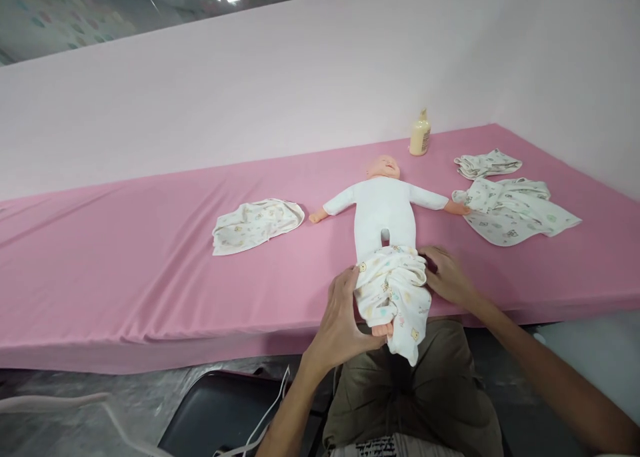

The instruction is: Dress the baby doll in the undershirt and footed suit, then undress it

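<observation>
A baby doll [385,207] with a white cloth body lies on its back, arms spread and legs towards me. Printed baby pants [393,280] are bunched around its lower legs; one bare foot [383,330] shows at a leg opening, while the other pant leg hangs past the table edge. My left hand [345,320] grips the pants on the left side, its thumb by the bare foot. On the right, my right hand [445,277] has its fingers closed on the bunched waistband. Some of its fingertips are hidden by the fabric.
A printed cloth piece [257,227] lies left of the doll on the pink-covered table [165,263]. To the right are a spread printed garment [520,210] and a folded cloth [487,163]. A pump bottle [420,135] stands near the wall. Below is a black chair [225,410].
</observation>
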A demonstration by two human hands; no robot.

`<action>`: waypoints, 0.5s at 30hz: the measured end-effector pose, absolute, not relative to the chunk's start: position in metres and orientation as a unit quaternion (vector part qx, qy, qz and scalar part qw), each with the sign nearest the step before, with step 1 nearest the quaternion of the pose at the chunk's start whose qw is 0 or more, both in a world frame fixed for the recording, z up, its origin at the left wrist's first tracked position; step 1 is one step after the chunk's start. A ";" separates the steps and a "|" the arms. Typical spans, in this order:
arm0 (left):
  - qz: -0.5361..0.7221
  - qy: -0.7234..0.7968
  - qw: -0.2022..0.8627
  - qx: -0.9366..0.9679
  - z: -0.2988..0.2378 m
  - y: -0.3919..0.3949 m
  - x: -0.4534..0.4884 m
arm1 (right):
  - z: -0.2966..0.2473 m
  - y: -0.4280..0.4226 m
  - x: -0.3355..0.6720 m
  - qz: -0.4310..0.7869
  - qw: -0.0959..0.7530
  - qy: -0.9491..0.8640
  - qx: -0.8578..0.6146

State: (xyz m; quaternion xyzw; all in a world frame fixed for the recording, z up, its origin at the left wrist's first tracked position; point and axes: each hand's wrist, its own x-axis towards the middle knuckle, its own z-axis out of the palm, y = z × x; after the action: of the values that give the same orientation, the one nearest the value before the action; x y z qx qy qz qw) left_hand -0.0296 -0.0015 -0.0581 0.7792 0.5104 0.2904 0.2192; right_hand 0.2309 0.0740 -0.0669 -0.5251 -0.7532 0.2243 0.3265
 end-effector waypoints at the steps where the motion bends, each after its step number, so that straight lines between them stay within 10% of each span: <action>1: 0.300 0.506 0.216 0.779 -0.059 -0.002 -0.030 | -0.065 0.074 0.232 0.243 0.322 -0.749 -0.526; 15: 0.377 0.461 0.159 0.788 -0.077 -0.002 -0.035 | -0.045 0.043 0.248 0.352 0.257 -0.770 -0.466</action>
State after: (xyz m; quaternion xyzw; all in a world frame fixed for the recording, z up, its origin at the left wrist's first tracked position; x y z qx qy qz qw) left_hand -0.0349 -0.0024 -0.0767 0.7879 0.4608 0.3765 0.1587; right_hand 0.2476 0.0425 -0.0452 -0.4662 -0.7697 0.3522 0.2573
